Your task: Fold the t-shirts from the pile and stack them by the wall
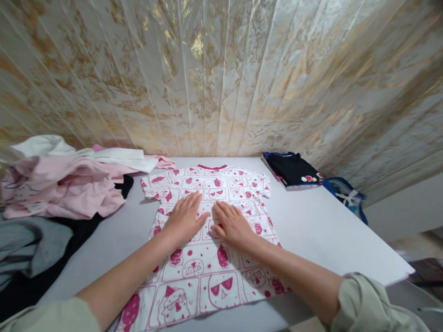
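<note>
Shirt (204, 276) lies flat, front up, mid table (311, 226); collar far side, hem at near edge. Left hand (185, 219) open, palm down on chest of shirt. Right hand (232, 224) open too, flat, just beside it. Neither grips cloth. Step looks like smoothing: press lightly, sweep from middle out toward sleeves and hem, keep fingers together, avoid dragging shirt askew. Clothes pile (62, 189) at left, near sleeve. Folded dark top (294, 169) far right, well apart.
</note>
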Tool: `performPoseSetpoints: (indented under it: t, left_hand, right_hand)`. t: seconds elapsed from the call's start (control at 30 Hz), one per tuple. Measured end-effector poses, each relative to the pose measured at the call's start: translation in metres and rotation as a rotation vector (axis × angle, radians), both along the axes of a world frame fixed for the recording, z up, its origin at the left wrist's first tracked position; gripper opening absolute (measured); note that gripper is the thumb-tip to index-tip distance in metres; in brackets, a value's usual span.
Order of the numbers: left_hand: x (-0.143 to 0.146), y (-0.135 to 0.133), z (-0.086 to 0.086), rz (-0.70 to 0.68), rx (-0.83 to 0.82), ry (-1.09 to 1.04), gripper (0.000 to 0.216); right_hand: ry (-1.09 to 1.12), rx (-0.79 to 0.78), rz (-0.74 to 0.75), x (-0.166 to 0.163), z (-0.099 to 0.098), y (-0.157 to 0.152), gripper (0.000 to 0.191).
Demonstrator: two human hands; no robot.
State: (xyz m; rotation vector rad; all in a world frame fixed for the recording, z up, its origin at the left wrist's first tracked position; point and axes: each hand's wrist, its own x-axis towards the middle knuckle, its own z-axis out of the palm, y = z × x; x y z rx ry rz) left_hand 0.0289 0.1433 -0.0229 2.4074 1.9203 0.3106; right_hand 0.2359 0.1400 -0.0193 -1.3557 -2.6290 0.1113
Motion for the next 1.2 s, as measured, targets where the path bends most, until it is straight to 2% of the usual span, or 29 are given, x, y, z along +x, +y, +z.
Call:
performPoseSetpoints:
  t: [0.07, 0.13, 0.27, 0.33, 0.4, 0.47, 0.6, 0.67, 0.73, 0.97, 1.2]
  left_hand:
    - [-0.008, -0.022, -0.005, -0.069, -0.002, 0.004, 0.068]
    - [-0.028, -0.04, -0.01, -0.071, 0.011, 0.021, 0.067]
    - [-0.072, -0.067, -0.015, -0.008, 0.084, 0.054, 0.066]
    - [-0.08, -0.077, -0.013, 0.047, 0.101, 0.071, 0.063]
    - [-0.071, -0.087, -0.007, 0.103, 0.099, 0.082, 0.063]
    - [-0.05, -0.099, -0.001, 0.106, 0.066, 0.072, 0.064]
    - [-0.001, -0.122, 0.0, -0.062, -0.034, -0.014, 0.065]
    - [0.009, -0.13, -0.004, -0.109, -0.034, -0.025, 0.064]
    - [0.007, -0.136, -0.007, -0.116, -0.012, -0.012, 0.063]
    - [-0.028, -0.157, -0.007, -0.039, 0.067, 0.051, 0.063]
    - [-0.028, -0.162, -0.005, 0.004, 0.065, 0.058, 0.059]
  right_hand:
    - [-0.016, 0.008, 0.035, 0.011, -0.004, -0.018, 0.066]
    - [-0.052, 0.02, -0.014, 0.035, -0.008, -0.026, 0.065]
    - [-0.093, 0.086, -0.13, 0.093, -0.016, -0.025, 0.059]
    - [-0.086, 0.112, -0.162, 0.109, -0.017, -0.027, 0.059]
    - [-0.066, 0.128, -0.196, 0.107, -0.016, -0.035, 0.06]
    - [-0.035, 0.133, -0.177, 0.09, -0.013, -0.049, 0.06]
    - [-0.007, 0.122, 0.037, 0.047, -0.013, -0.08, 0.063]
    - [-0.023, 0.128, 0.085, 0.04, -0.017, -0.088, 0.065]
    - [-0.036, 0.148, 0.064, 0.047, -0.022, -0.089, 0.066]
    - [-0.031, 0.24, -0.09, 0.099, -0.032, -0.085, 0.066]
    - [-0.041, 0.254, -0.159, 0.104, -0.031, -0.089, 0.063]
